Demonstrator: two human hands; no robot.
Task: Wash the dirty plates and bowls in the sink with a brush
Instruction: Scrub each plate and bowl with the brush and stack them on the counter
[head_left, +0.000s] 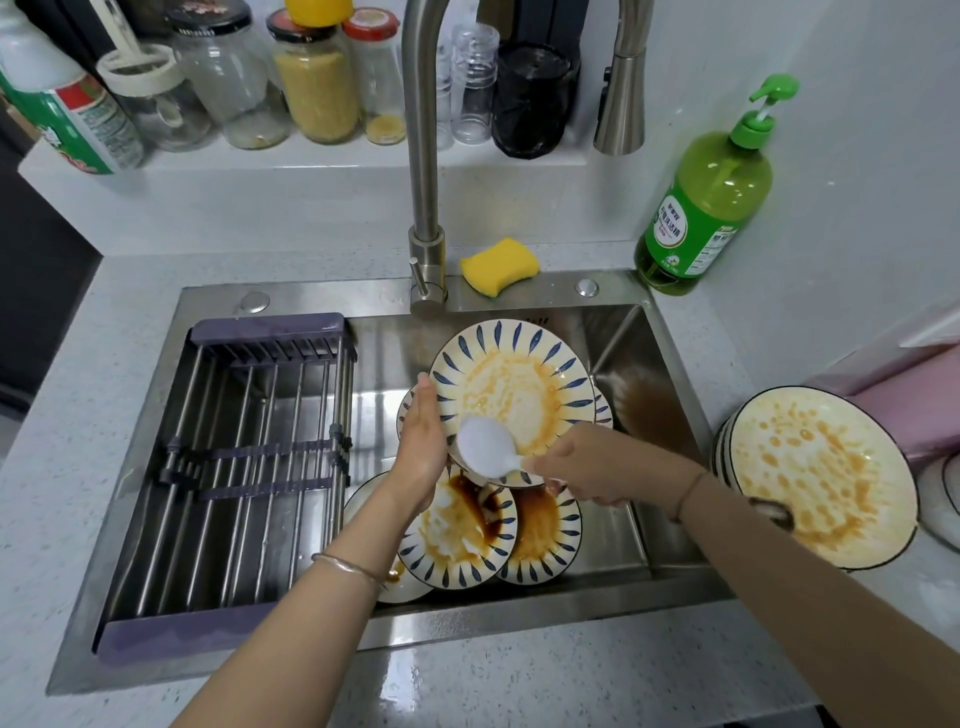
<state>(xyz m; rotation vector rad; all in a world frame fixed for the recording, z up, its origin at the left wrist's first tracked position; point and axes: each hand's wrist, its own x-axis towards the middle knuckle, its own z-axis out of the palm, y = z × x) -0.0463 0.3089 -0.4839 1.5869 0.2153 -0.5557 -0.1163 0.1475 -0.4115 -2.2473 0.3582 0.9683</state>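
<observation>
Already done: very little, by my judgement. No clean dish showed anywhere, and the rack (234, 467) across the sink's left half carried none.
Sink (519, 618): steel, with a brown smear on its right inner wall.
Held plate (511, 389): tipped up over the sink's middle, face toward the camera. Orange sauce was still smeared across most of it.
Left hand (423, 441): gripped the held plate's left rim and propped it up. The fingers went behind the rim, out of view.
Right hand (576, 467): curled round the brush's handle, pinching it, at the held plate's lower edge.
Brush (485, 447): its white head lay against the lower left of the held plate's face. How hard it pressed could not be told.
Two plates (457, 525): lay in the sink's front part under the held one, both pooled with brown and orange sauce. More rims peeked out beneath them, but the count was unclear.
Stack (821, 473): stood on the counter just right of the sink, its top plate spotted orange.
Faucet (423, 156): rose from the sink's back rim, and no stream of water showed.
Sponge (498, 265): lay on the sink's back rim.
Soap bottle (706, 208): stood by the sink's back right corner.
Left to do: by my judgement nearly everything, meaning this plate's scrub, the pile under it and the stack. I could not tell which were bowls.
</observation>
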